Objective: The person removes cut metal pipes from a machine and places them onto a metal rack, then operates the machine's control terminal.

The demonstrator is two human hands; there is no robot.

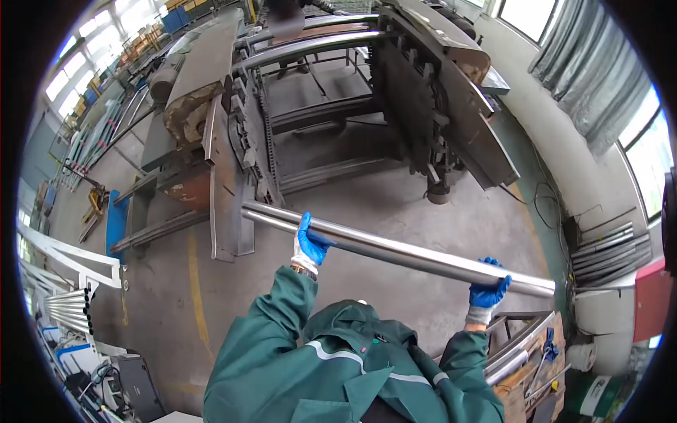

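A long shiny metal tube [402, 252] stretches across in front of my body, with its right end tilted nearer to me. My left hand [310, 244], in a blue and white glove, grips it from the near side left of the middle, thumb up. Close to the right end, my right hand [488, 285], gloved alike, is wrapped around the tube. Along the lower side at the left end runs a second bright bar; I cannot tell if it is a separate tube. That end reaches the upright metal plate of the machine [229, 183]; whether they touch is unclear.
The machine's right side plate [458, 106] and chain-lined frame stand ahead. At right are a wooden-topped bench [529, 374] with tools and a stack of tubes [612, 250]. More tubes [68, 310] lie on a white rack at left. Someone stands behind the machine.
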